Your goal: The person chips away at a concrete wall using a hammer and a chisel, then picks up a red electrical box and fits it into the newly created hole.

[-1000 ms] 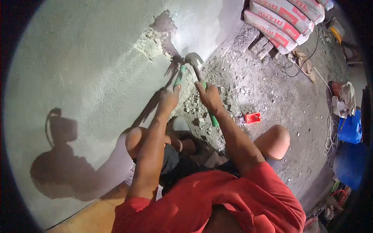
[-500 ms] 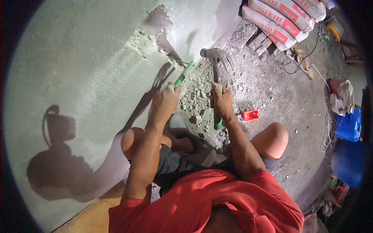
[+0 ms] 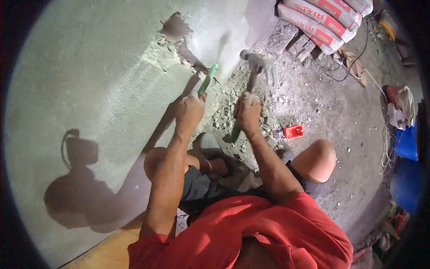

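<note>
My left hand (image 3: 190, 111) is closed round a green-handled tool (image 3: 207, 83), whose upper end has a small hole. It slants up beside the broken part of the wall; its other end is hidden. My right hand (image 3: 248, 112) grips a claw hammer (image 3: 253, 80) with a dark shaft and green lower grip. The hammer head is blurred by motion and stands apart from the green tool, to its right. Above my left hand, a ragged hole (image 3: 176, 28) and a chipped groove open in the grey wall (image 3: 112, 80).
Broken rubble (image 3: 224, 110) lies along the wall's foot, between my legs. On the floor, a small red box (image 3: 294, 132) sits near my right knee. Stacked printed sacks (image 3: 313, 27) stand at the upper right, with cables (image 3: 354, 67) and a blue container (image 3: 406, 143) along the right side.
The hammer head has moved right, away from the green tool's end, and its grip has swung left. The green tool's upper end has shifted slightly left and up.
</note>
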The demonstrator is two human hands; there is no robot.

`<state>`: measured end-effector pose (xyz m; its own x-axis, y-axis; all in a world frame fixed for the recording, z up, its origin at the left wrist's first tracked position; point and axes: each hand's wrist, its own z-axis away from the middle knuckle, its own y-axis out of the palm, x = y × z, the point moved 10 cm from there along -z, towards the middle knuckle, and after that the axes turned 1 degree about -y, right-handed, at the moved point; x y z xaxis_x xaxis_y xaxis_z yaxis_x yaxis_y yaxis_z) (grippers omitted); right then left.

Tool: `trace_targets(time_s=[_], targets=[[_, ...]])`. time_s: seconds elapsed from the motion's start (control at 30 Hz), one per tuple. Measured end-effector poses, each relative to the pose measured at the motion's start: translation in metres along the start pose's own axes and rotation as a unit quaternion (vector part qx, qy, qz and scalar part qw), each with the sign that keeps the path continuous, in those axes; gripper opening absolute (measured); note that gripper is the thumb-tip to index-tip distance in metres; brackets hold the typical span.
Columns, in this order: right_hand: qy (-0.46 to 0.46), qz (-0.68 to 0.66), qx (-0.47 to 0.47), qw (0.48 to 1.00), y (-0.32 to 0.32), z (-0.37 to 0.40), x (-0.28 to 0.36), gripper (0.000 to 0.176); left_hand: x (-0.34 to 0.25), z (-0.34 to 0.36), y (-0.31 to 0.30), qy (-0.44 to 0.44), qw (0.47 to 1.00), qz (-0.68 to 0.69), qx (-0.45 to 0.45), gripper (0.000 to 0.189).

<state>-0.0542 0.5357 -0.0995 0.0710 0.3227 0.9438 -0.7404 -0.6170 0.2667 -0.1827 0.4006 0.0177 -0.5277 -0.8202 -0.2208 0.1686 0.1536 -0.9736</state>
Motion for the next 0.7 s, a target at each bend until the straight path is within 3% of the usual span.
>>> trace_targets(time_s=[0.03, 0.1, 0.17, 0.23, 0.3, 0.37, 0.47, 0.5, 0.57, 0.6, 0.63, 0.7], targets=[[0.016, -0.051, -0.009, 0.999, 0.005, -0.002, -0.025, 0.047, -0.001, 0.001, 0.0, -0.005, 1.0, 0.012, -0.002, 0.041], [0.061, -0.003, 0.036, 0.998, 0.015, -0.011, -0.045, 0.049, 0.0, 0.005, 0.007, -0.007, 1.0, 0.02, 0.002, 0.041], [0.079, 0.11, 0.055, 0.989, 0.016, -0.014, -0.018, 0.051, -0.001, 0.001, 0.008, -0.004, 0.999, 0.028, -0.024, 0.041], [0.059, 0.071, 0.051, 0.994, 0.013, -0.016, -0.021, 0.05, 0.005, 0.001, 0.015, -0.011, 1.0, 0.021, -0.005, 0.04], [0.025, -0.069, -0.01, 0.997, 0.002, -0.003, 0.002, 0.048, 0.006, 0.005, 0.021, -0.021, 1.0, 0.013, 0.018, 0.04], [-0.026, -0.047, -0.033, 0.998, 0.005, 0.008, -0.001, 0.047, 0.003, 0.002, 0.019, -0.024, 1.0, -0.002, 0.021, 0.039], [0.02, 0.181, 0.052, 0.982, 0.027, -0.006, -0.051, 0.053, 0.014, -0.004, 0.034, 0.019, 0.999, -0.047, 0.013, 0.041], [0.016, 0.18, 0.049, 0.982, 0.02, -0.009, -0.05, 0.053, 0.015, -0.003, 0.035, 0.023, 0.999, -0.047, 0.011, 0.041], [0.105, 0.153, 0.029, 0.982, 0.002, -0.012, -0.036, 0.056, 0.021, 0.0, 0.022, -0.032, 0.999, 0.012, -0.001, 0.044], [0.063, 0.07, 0.038, 0.995, 0.0, -0.011, -0.026, 0.055, 0.021, 0.0, 0.021, -0.036, 0.999, 0.015, 0.001, 0.044], [0.066, 0.074, 0.04, 0.994, 0.0, -0.006, -0.019, 0.055, 0.025, -0.002, 0.026, -0.064, 0.997, 0.043, 0.025, 0.044], [-0.01, -0.059, -0.027, 0.998, -0.011, 0.006, 0.033, 0.051, 0.021, 0.01, 0.026, -0.096, 0.991, 0.072, 0.053, 0.044]])
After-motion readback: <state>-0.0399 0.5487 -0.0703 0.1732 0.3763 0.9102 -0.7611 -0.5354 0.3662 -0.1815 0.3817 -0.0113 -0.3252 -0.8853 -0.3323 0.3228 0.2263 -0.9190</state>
